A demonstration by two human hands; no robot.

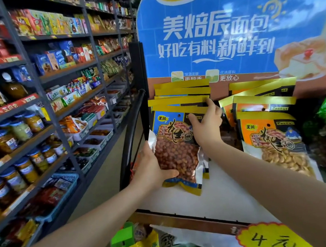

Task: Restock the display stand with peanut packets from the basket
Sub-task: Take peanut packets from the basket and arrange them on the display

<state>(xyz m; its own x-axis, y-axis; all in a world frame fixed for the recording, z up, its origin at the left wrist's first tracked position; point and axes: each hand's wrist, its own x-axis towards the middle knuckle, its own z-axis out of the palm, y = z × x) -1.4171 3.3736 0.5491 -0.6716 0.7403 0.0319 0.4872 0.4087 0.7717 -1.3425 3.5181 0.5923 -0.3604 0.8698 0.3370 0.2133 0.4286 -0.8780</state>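
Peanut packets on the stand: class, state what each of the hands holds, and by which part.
Left hand grips the front blue peanut packet by its lower left edge. Right hand pinches the packets' yellow top strips at their right end.

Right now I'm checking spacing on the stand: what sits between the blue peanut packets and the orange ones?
In the head view, the right hand sits there, gripping the blue peanut packets; beyond it, a dark gap separates them from the orange packets.
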